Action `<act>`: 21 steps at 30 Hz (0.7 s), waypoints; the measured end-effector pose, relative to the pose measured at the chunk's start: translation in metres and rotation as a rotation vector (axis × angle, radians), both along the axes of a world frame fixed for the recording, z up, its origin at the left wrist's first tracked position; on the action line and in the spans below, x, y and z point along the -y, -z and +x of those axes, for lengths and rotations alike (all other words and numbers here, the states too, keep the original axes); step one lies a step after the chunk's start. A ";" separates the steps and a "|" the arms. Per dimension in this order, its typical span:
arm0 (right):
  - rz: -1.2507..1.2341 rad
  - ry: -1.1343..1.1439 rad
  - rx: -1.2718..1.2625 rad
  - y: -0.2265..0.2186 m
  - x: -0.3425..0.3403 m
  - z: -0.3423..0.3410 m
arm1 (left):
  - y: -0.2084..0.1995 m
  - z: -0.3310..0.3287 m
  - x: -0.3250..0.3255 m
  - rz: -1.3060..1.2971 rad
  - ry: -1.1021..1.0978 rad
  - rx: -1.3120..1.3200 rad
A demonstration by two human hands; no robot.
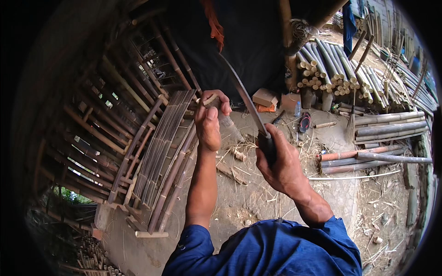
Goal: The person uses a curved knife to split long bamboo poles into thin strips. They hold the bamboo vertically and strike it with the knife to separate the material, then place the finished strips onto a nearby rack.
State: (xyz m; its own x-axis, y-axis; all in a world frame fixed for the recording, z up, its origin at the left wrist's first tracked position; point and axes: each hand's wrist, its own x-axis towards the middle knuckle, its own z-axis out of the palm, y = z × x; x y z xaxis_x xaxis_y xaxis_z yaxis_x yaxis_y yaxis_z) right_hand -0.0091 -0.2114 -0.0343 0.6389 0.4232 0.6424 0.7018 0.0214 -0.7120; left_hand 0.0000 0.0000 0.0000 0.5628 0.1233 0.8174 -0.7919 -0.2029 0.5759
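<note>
Your right hand (283,161) is gripping the knife (247,99) by its handle; your left hand (208,131) is gripping a pale bamboo piece (230,125), left of the knife, apart from its blade. Right of the knife, a cardboard box (265,97) is standing, its content hidden. Below the knife, floor (244,202) is showing between your forearms.

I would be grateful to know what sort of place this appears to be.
It looks like a bamboo workshop: cut poles lie stacked at the upper right, a slatted bamboo frame is at the left, and the right hand holds a long knife.
</note>
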 end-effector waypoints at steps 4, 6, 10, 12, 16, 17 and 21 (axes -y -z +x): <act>-0.005 -0.002 0.125 -0.014 0.002 -0.001 | 0.003 0.005 0.018 -0.008 -0.014 -0.017; -0.029 -0.013 0.121 -0.015 0.006 -0.003 | 0.007 0.009 0.024 0.004 -0.042 0.009; -0.015 -0.014 0.123 -0.012 0.007 -0.005 | 0.006 0.009 0.028 0.064 -0.099 0.023; -0.018 -0.017 0.116 -0.012 0.009 -0.005 | 0.007 0.011 0.029 0.078 -0.107 0.038; -0.036 -0.032 0.101 -0.009 0.014 -0.005 | 0.010 0.014 0.036 0.054 -0.065 0.041; -0.036 -0.027 0.105 -0.008 0.015 -0.005 | 0.011 0.015 0.037 0.058 -0.069 0.046; -0.044 -0.026 0.098 -0.008 0.019 -0.004 | 0.011 0.016 0.040 0.077 -0.081 0.060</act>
State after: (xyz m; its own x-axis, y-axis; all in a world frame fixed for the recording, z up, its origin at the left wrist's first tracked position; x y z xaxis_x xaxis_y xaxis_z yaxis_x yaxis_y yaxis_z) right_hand -0.0129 -0.2300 -0.0261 0.5624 0.4682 0.6816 0.7678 0.0103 -0.6406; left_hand 0.0160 -0.0397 -0.0110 0.5038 0.1014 0.8578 -0.8036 -0.3093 0.5085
